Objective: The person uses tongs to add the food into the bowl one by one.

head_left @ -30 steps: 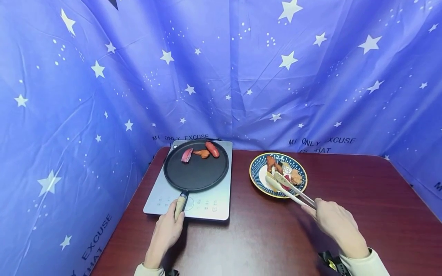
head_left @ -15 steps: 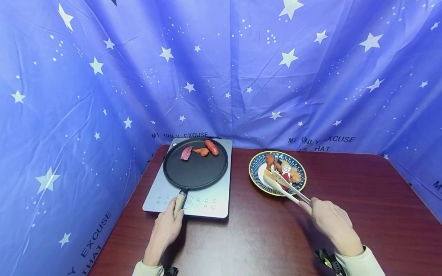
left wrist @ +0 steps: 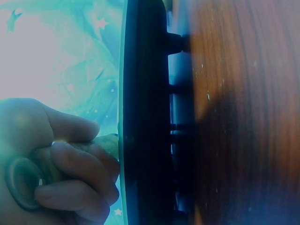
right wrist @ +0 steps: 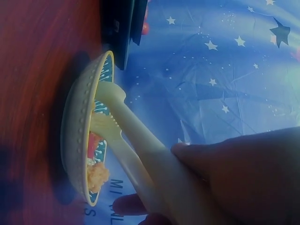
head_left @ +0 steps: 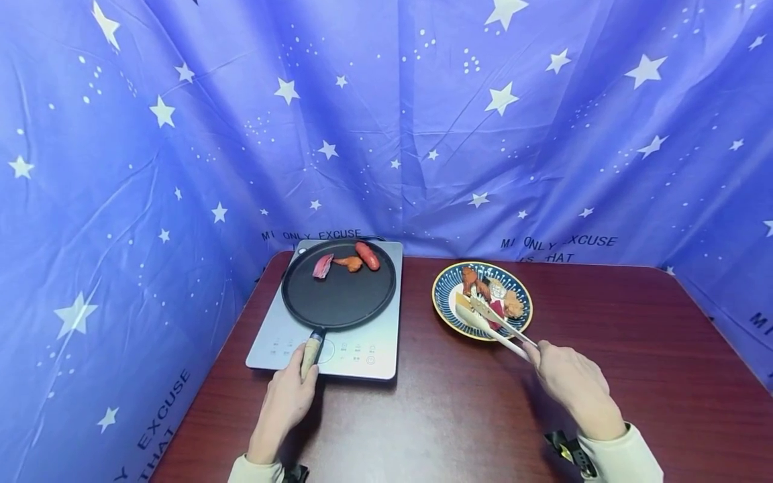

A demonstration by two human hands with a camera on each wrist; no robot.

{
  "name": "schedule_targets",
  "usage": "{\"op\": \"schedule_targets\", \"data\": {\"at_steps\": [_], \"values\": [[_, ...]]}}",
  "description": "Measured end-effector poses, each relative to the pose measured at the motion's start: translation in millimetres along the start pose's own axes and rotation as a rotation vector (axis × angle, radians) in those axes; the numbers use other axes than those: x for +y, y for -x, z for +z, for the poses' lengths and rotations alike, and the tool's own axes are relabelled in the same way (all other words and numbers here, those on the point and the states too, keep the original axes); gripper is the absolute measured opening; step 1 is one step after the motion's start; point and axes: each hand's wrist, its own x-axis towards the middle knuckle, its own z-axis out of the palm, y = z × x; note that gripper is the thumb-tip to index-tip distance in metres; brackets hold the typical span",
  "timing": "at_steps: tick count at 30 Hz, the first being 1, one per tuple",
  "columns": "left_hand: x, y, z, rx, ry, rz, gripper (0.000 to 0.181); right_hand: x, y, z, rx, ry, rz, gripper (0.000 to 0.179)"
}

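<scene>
My left hand (head_left: 288, 396) grips the light handle of a flat black frying pan (head_left: 338, 302). In the left wrist view its fingers (left wrist: 79, 164) curl round the handle, whose end has a ring (left wrist: 22, 183). On the pan's far side lie a red sausage (head_left: 367, 256), an orange-brown piece shaped like a small drumstick (head_left: 350, 264) and a pink-and-white slice (head_left: 323, 266). My right hand (head_left: 572, 376) holds a pair of tongs (head_left: 477, 320). Their tips reach, parted, into a blue-patterned plate (head_left: 443, 312); I cannot tell whether they hold food. Beside them lies a golden fried piece (head_left: 513, 305).
Under the pan is a silver induction cooktop (head_left: 362, 367), at the left of a dark red wooden table (head_left: 435, 416). More food sits on the plate, including brown pieces (head_left: 470, 278) and a red one (head_left: 496, 308). A blue star-print curtain (head_left: 386, 121) stands behind and to the left.
My right hand and the tongs have moved slightly left over the plate. The left hand keeps its grip on the pan handle. The whole head view has shifted a little.
</scene>
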Motion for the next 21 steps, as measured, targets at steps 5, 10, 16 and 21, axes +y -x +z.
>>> {"op": "schedule_targets", "data": {"at_steps": [5,10,16,21], "values": [[0.2,-0.7,-0.6,-0.001,0.002,0.000,0.050,-1,-1.4,2,-0.014,0.015,-0.003,0.050],[0.5,-1.0,-1.2,-0.007,0.003,0.001,0.050,-1,-3.3,6,0.069,0.064,-0.078,0.044],[1.1,-2.1,-1.9,-0.003,0.006,0.006,0.050,2,-7.4,2,0.136,0.098,-0.158,0.043],[1.1,-0.4,-0.9,-0.018,0.012,-0.016,0.051,10,-7.6,-2,0.093,0.057,-0.142,0.045]]}}
